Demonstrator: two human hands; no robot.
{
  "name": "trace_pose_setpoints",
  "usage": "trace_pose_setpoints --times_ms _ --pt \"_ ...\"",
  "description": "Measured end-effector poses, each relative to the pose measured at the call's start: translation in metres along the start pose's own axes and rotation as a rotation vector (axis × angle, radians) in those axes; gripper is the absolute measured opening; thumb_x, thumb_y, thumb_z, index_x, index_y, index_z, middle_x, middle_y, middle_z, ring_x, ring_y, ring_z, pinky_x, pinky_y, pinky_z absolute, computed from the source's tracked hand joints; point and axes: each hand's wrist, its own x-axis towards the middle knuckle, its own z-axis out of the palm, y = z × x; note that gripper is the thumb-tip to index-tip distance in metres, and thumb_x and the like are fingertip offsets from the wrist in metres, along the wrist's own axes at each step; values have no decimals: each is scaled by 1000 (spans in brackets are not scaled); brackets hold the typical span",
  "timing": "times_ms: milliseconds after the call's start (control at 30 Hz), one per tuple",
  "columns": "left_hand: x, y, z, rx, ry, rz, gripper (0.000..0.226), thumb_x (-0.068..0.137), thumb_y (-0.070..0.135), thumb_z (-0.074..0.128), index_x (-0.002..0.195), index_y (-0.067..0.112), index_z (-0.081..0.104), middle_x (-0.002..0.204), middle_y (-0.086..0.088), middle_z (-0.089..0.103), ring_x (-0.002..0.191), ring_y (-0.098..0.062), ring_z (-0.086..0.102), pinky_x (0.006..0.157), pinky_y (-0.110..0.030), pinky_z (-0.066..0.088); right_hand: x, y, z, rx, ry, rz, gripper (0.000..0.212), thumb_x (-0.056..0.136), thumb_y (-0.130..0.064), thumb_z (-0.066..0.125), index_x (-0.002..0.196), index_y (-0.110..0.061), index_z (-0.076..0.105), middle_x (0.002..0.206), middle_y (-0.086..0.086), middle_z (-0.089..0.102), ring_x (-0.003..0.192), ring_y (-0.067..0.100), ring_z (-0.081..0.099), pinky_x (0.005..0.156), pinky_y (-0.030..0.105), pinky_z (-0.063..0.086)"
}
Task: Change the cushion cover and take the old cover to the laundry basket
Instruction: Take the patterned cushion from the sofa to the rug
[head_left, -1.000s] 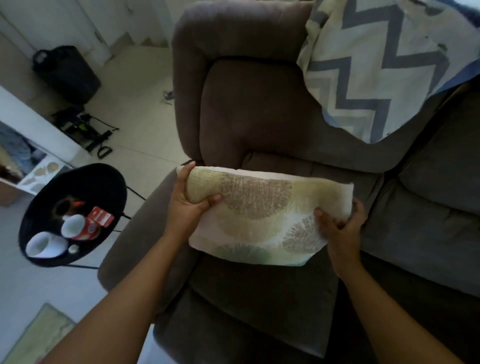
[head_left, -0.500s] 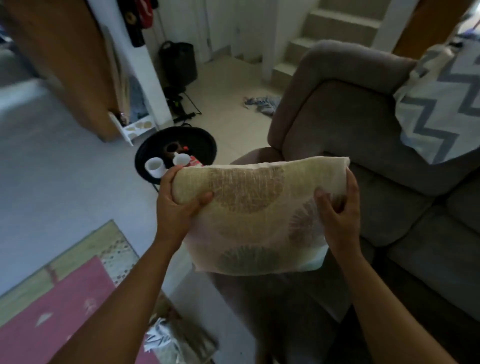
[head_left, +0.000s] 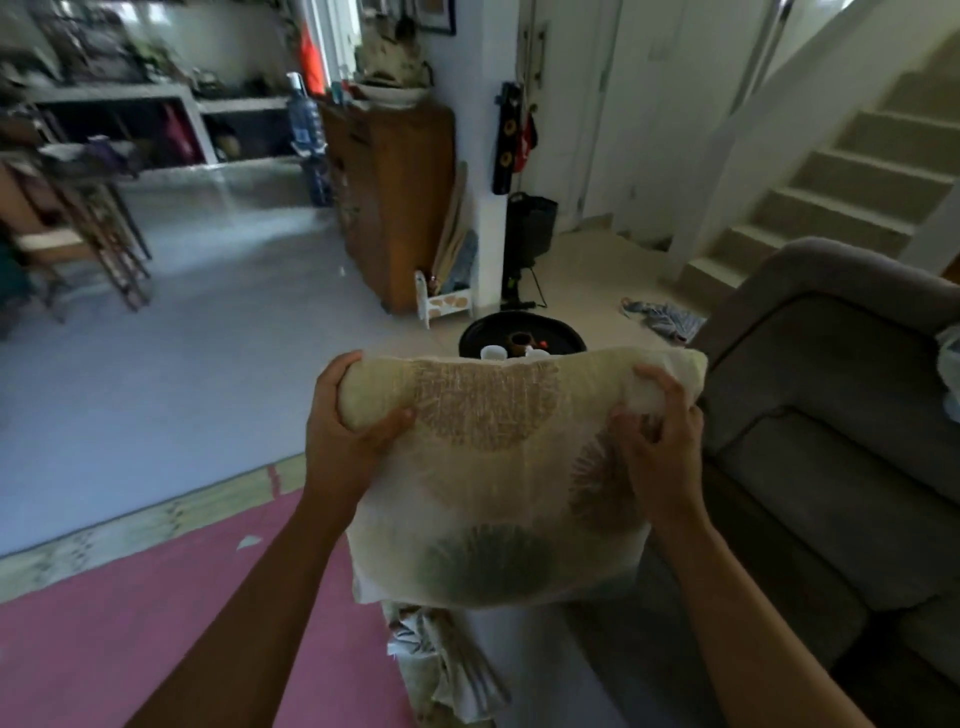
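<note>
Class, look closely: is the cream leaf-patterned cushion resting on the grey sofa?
No: both hands, left hand and right hand, hold the cushion up in the air, beside the sofa.

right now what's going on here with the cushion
A person is standing beside a grey sofa, holding a leaf-print cushion up in the air with both hands. The left hand grips its top left corner, and the right hand clutches the top right, where white filling shows at an opening in the cover. A crumpled cloth lies on the floor below. No laundry basket can be made out.
</note>
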Motion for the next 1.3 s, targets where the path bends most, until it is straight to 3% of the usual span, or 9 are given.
trace_pose_setpoints --times_ms 133,267,467,733,867,1033,1133,1200,1300 --pt "-38 -5 -63 46 96 -23 77 75 24 88 139 27 46 135 14 46 119 -5 44 90 -9 36 -32 -22 30 16 -104 -37 43 92 -23 66 129 -36 49 125 4 40 87 15 52 73 24 50" --pt "-85 -9 -108 74 185 -51 75 76 13 85 139 25 47 132 14 47 116 3 44 89 0 36 -76 -24 61 43 -144 -24 41 95 -20 62 134 -25 48 131 7 43 101 16 47 72 15 40" --pt "-139 -31 -167 84 218 -165 73 80 18 84 140 32 45 133 17 49 111 3 52 85 -5 44 -151 -29 98 73 -129 36 36 90 -20 66 123 -29 57 120 0 47 92 18 52 79 33 45" --pt "-161 -105 -253 20 295 -347 65 79 23 84 134 35 51 117 22 56 100 8 55 73 -14 47 -218 -44 196 33 -192 45 30 85 -25 72 111 -35 60 111 -3 43 95 18 50 77 27 45" --pt "-162 -180 -300 -1 257 -419 61 79 21 84 130 32 52 114 14 59 93 4 59 63 -14 52 -255 -31 272 -91 -264 80 32 84 -30 74 113 -33 61 116 1 46 95 13 45 78 25 42" --pt "-175 -308 -350 39 237 -555 65 75 20 87 130 28 53 120 11 58 98 3 57 78 -24 52 -309 37 380 -230 -368 90 39 82 -31 79 116 -19 65 119 5 60 95 8 47 84 -1 27" --pt "-192 -409 -359 63 229 -649 63 72 23 89 126 28 55 119 11 58 100 5 57 81 -25 51 -344 110 448 -357 -474 95 37 85 -45 69 113 -22 66 115 -3 63 99 10 50 91 -5 17" --pt "-209 -484 -354 86 247 -691 62 70 26 90 123 29 57 119 10 59 104 -5 58 83 -30 52 -365 175 494 -428 -530 74 44 84 -54 58 109 -20 69 114 -5 67 106 13 56 98 1 19" --pt "-239 -607 -336 150 278 -751 63 67 36 91 121 35 58 116 9 61 107 -15 59 87 -45 55 -390 279 569 -382 -543 134 28 84 -37 70 107 -19 70 115 0 69 111 23 60 107 36 40"
